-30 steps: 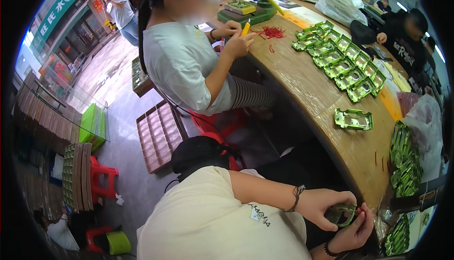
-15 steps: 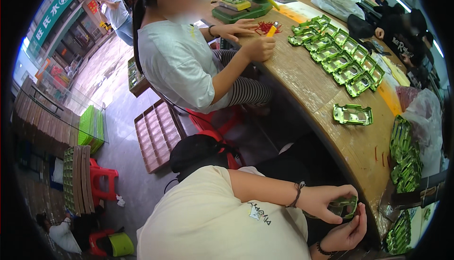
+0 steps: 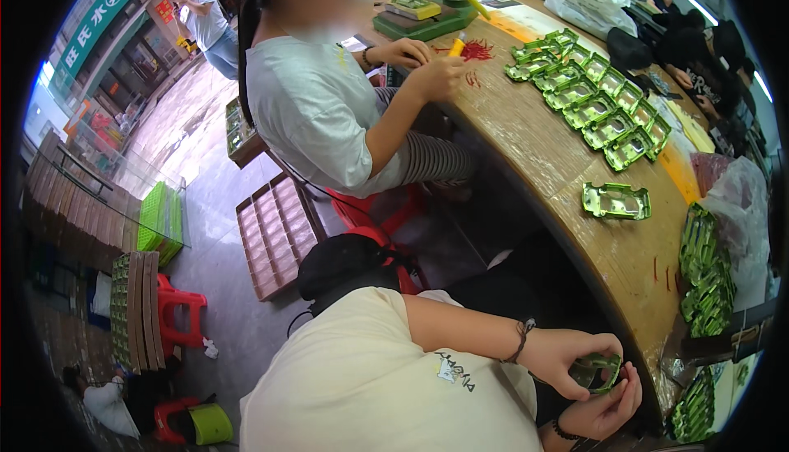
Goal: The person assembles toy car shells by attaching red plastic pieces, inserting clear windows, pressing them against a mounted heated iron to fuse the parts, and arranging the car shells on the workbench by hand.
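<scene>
Since half a second ago: right hand fingers are in tighter at the far end of the green shell; left hand hold looks unchanged, curled around the shell, thumb on the near side, fingers over the top. Right hand is half curled, fingertips at the shell's end; can't tell if they pinch it or only touch. Reads as two-handed work on this one shell, not done yet, I'd judge. Up the bench, a co-worker's hand, flat by the red pile before, is now drawn back and bent. Edges: held shell sits just off the curved rim of the tabletop, on the person's side, so a sideways swing right could knock knuckles on it. Bare wood runs from the lone shell down to the thin red strands; most room there. Tighter on the right: shell heap and clear plastic bag crowd that side. Shell rows stand well apart from both hands.
</scene>
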Demonstrator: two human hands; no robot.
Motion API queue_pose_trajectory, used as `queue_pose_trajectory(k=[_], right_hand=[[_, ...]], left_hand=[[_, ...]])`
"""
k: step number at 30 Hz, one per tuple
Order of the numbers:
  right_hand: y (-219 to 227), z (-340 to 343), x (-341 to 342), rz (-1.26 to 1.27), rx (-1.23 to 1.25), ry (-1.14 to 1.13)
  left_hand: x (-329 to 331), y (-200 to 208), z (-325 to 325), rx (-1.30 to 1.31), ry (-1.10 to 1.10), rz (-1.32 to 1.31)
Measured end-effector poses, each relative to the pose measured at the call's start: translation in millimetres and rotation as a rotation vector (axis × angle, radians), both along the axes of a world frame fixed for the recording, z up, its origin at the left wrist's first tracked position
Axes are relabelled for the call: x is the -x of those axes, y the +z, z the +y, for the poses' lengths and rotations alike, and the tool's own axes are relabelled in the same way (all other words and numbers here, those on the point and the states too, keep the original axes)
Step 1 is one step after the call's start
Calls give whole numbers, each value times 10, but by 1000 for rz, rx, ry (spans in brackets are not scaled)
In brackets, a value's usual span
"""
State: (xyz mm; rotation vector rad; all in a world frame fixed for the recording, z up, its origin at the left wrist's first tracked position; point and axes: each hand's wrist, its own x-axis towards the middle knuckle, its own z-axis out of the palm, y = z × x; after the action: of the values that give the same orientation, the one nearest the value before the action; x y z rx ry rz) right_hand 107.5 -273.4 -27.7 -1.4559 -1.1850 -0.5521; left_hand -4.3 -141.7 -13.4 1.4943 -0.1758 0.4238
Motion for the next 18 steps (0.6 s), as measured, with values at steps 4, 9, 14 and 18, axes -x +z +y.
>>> queue_pose_trajectory(k=[4,9,14,18], right_hand=[[-65,-52,-20,11,-41,-26],[283,32,84,-167,-27,-7],[275,32,111,-22,-19,31],[319,11,135,46,43,26]], left_hand=[[7,24,-18,9,1,5],[-6,4,-34,-13,14,-42],[-4,-18,-29,-1,33,-60],[10,-7,-7,-9,38,-24]])
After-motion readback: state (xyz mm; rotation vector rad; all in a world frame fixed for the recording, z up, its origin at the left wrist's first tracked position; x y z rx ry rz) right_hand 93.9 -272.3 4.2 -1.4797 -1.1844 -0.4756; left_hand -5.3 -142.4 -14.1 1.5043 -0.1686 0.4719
